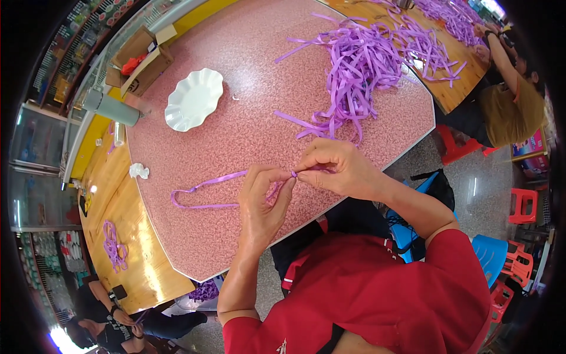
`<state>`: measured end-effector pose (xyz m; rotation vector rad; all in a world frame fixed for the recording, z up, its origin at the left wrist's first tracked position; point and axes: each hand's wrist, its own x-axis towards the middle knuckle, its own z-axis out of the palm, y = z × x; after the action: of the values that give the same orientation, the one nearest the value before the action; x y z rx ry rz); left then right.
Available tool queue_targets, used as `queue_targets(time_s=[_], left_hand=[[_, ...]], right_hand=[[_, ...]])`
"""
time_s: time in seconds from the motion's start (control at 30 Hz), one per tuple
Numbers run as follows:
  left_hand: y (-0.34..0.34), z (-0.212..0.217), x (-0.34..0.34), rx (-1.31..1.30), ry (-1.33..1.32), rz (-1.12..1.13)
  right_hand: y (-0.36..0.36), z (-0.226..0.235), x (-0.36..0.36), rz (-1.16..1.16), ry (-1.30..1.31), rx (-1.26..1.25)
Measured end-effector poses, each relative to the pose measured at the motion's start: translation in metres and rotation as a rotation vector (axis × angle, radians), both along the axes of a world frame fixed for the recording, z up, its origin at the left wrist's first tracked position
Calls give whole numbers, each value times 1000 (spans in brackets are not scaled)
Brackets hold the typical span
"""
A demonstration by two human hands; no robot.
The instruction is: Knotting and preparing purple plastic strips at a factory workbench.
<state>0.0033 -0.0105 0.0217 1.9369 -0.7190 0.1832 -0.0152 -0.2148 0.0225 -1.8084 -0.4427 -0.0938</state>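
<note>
Our left hand [261,192] and right hand [342,169] pinch the purple ribbon [212,206] at its small knot [293,174], fingertips nearly meeting, presumably to steady it, while its loop lies leftward on the pink tabletop [194,245], apart from the ribbon heap [362,65].

A head-worn fisheye looks down from close above the hands [345,171].
</note>
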Motion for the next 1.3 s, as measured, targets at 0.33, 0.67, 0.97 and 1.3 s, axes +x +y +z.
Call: queue_targets(time_s=[0.33, 0.67, 0.97, 1.3], left_hand=[[1, -1, 1, 3, -66, -6], [1, -3, 0, 4, -79, -8], [1, -4, 2, 21, -97, -5], [-5, 8, 3, 205, -252, -21]], right_hand=[[2, 5, -2, -16, 227, -12], [2, 15, -3, -29, 357, -51], [-3, 4, -1, -29, 234, 14], [-2, 11, -6, -81, 231, -41]])
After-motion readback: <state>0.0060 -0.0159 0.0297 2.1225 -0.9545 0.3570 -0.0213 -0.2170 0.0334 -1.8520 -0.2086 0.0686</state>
